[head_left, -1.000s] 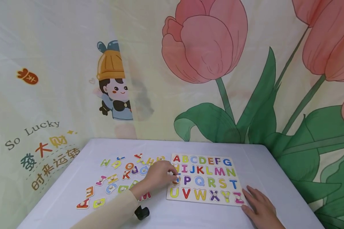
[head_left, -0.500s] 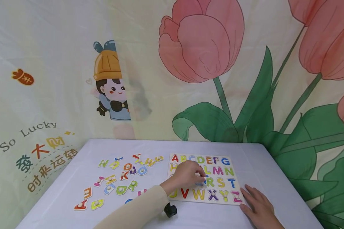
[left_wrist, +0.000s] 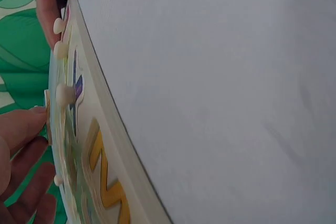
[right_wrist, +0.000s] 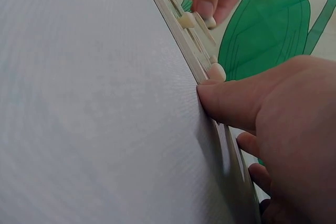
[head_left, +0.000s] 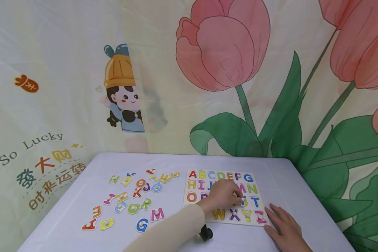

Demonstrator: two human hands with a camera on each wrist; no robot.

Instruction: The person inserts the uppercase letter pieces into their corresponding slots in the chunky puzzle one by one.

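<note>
Alphabet board [head_left: 227,219]: X [head_left: 234,215], Y [head_left: 246,215], Z [head_left: 260,217] seated; many loose letters [head_left: 157,214] remain. Left grip [head_left: 223,194] pinches a piece [right_wrist: 206,30]; right grip [head_left: 285,225], relaxed, touches the board.

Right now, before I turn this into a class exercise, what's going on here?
A person is working on an alphabet puzzle. The left hand pinches a letter piece at the board's third row, just left of the T slot; which letter it is, I can't tell. The right hand rests against the board's near right corner. The X, Y and Z pieces are in place, while many loose letters lie scattered on the table, left of the board.
</note>
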